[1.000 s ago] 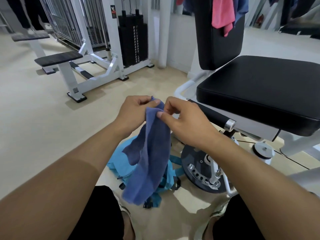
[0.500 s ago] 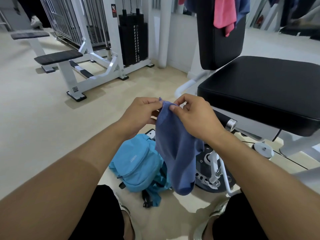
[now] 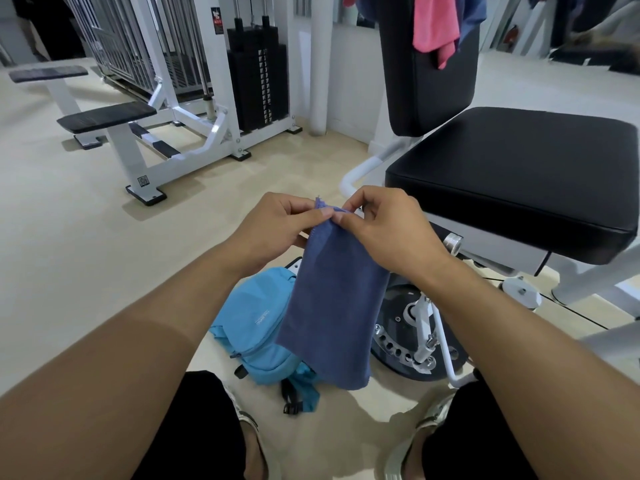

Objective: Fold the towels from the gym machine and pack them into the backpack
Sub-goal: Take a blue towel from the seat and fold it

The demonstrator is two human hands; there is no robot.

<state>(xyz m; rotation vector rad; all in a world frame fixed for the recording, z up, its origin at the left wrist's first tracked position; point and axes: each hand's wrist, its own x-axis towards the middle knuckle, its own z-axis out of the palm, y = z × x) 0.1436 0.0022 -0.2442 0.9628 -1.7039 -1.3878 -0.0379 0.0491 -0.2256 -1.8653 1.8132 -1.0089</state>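
Note:
A dark blue towel (image 3: 332, 306) hangs doubled in front of me. My left hand (image 3: 277, 226) and my right hand (image 3: 384, 230) both pinch its top edge, fingertips close together. Below it a light blue backpack (image 3: 252, 327) lies on the floor between my feet, partly hidden by the towel. A pink towel (image 3: 434, 24) and another dark blue towel (image 3: 472, 12) hang over the black backrest (image 3: 429, 81) of the gym machine at the top.
The machine's black seat (image 3: 512, 178) is at my right, with its round weight plate and white frame (image 3: 419, 327) just beside the backpack. A white bench machine (image 3: 145, 140) with a weight stack stands at the back left. Beige floor lies to the left.
The towel went from a twisted, bunched hang to a flatter doubled panel. My hands shifted slightly right and closer together at its top edge, uncovering more of the backpack.

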